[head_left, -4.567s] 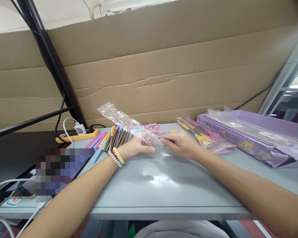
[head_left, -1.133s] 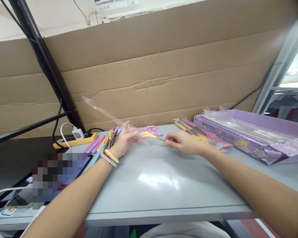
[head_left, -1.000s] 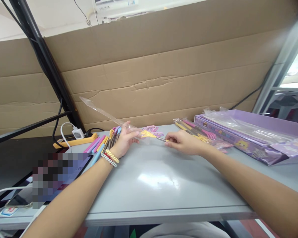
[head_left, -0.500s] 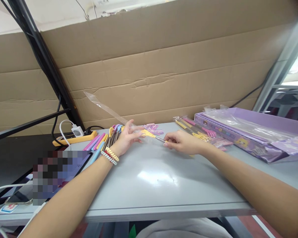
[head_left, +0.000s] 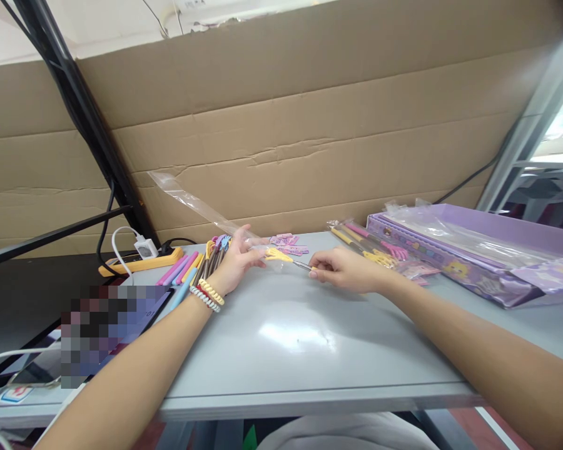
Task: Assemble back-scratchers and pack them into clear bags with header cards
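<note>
My left hand [head_left: 244,259] grips a long clear plastic sleeve [head_left: 192,203], which slants up and left from the fingers. Between my two hands lies a yellow hand-shaped piece [head_left: 279,254] on a thin metal rod [head_left: 303,265]. Its yellow end is at the sleeve's mouth, by my left fingertips. My right hand [head_left: 333,267] pinches the other end of the rod, so the handle is mostly hidden in the fingers. Small pink and purple cards [head_left: 288,244] lie just behind the yellow piece.
Colored sticks [head_left: 182,269] and hand-shaped pieces on dark rods [head_left: 216,253] lie left. Bagged yellow and pink ones [head_left: 370,244] lie right, beside a purple box [head_left: 464,275] holding clear sleeves. A yellow power strip [head_left: 143,265], a blurred-out screen and a cardboard wall [head_left: 286,125] also show.
The clear sleeve has shifted a little left and its far end sits lower and further left. More of the yellow piece shows outside my left fingers. My right hand has hardly moved.
</note>
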`<action>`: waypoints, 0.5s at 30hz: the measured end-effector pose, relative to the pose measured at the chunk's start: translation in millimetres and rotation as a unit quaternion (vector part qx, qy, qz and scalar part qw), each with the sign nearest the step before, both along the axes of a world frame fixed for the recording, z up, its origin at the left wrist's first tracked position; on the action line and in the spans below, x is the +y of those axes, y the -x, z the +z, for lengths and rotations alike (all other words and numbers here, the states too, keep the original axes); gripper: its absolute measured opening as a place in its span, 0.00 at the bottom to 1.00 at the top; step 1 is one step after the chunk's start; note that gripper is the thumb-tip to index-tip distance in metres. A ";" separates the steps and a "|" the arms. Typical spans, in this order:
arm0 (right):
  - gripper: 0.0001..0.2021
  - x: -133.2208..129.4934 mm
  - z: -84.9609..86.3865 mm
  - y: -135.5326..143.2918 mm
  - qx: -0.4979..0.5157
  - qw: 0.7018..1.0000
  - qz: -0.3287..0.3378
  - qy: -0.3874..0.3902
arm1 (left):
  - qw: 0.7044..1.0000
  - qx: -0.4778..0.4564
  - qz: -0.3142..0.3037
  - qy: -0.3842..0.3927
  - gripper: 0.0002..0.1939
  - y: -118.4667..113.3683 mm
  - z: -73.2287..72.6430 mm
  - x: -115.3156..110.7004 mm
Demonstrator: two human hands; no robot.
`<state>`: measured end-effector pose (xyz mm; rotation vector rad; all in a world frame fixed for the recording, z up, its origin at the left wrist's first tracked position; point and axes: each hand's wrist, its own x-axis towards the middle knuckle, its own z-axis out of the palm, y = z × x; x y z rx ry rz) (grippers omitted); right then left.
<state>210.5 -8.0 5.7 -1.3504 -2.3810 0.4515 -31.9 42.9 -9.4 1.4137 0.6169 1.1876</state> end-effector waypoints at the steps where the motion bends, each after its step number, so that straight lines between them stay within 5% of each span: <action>1: 0.12 0.3 -0.7 -0.1 0.000 1.000 0.002 -0.002 | 1.000 0.002 -0.008 0.002 0.37 -0.3 0.3 -0.7; 15: 0.10 2.4 -5.1 -0.8 -0.022 0.998 -0.011 -0.062 | 0.997 -0.003 -0.064 0.051 0.33 0.1 4.0 -5.8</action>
